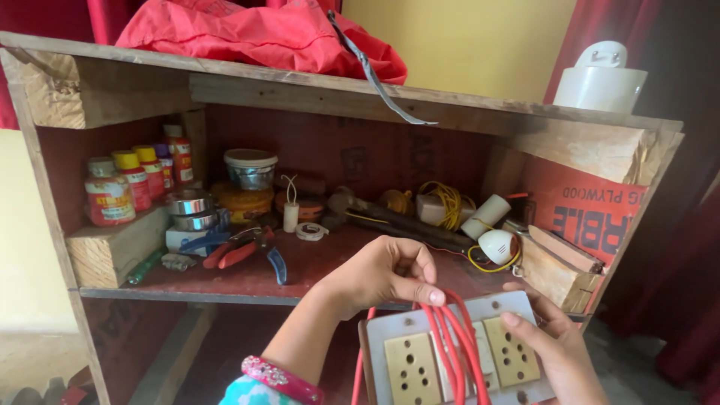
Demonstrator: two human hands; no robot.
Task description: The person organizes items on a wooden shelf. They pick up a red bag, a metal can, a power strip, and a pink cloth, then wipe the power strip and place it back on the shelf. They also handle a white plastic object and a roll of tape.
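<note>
Two hands meet low, just before the shelf edge (247,298), with open shelf board beyond. Left hand (382,274) pinches the red wires (450,337) over the switchboard (450,352). Right hand (555,345) grips its right edge, thumb pressed on the face.

Pliers (244,251) lie on the shelf (300,274), behind the socket board (450,352).

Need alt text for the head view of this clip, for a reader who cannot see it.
Two hands hold a white socket board with brass-coloured sockets: the left hand pinches a bundle of red wires over it, the right hand grips its right edge. Behind is a wooden shelf with pliers, jars and wire coils.
</note>
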